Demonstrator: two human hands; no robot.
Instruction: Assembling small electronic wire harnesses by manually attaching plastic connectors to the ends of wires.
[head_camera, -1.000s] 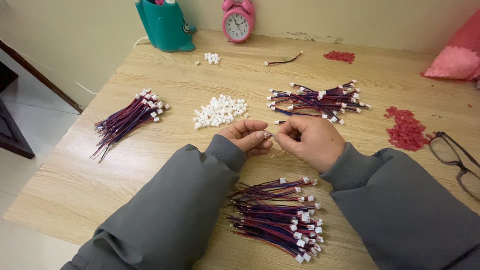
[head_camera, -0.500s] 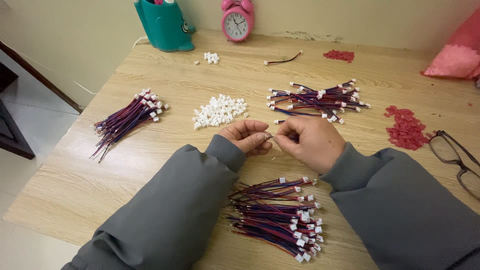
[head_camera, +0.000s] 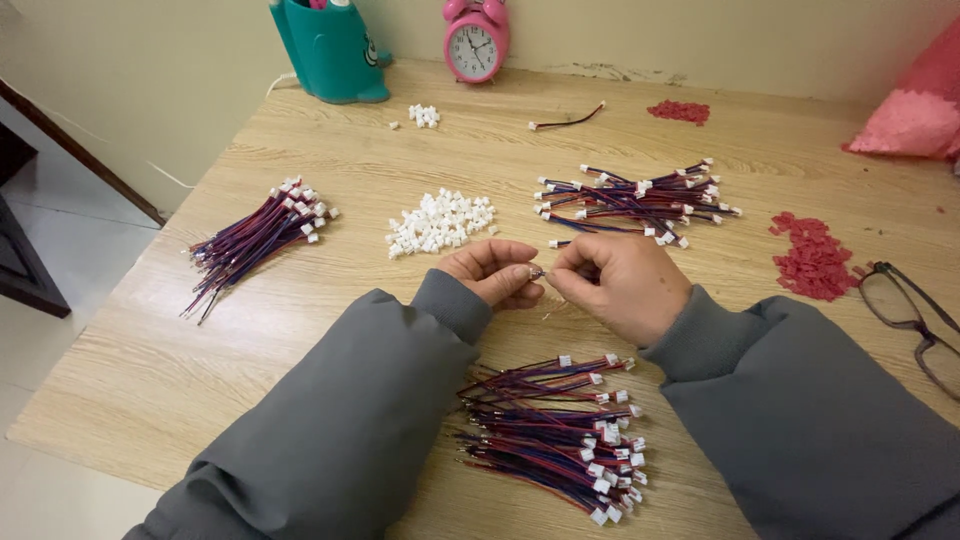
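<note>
Nothing has shifted since a second ago: our left hand (head_camera: 497, 272) and right hand (head_camera: 620, 284) stay pinched on the small wire end (head_camera: 538, 272) between their fingertips, so we keep it square, seating gently.

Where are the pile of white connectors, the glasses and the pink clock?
pile of white connectors (head_camera: 440, 221), head view, middle of the heap.
glasses (head_camera: 886, 297), head view, left lens.
pink clock (head_camera: 474, 50), head view, dial.

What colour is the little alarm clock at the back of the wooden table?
Pink, with a white face: the round alarm clock shows clearly in the head view.
</note>
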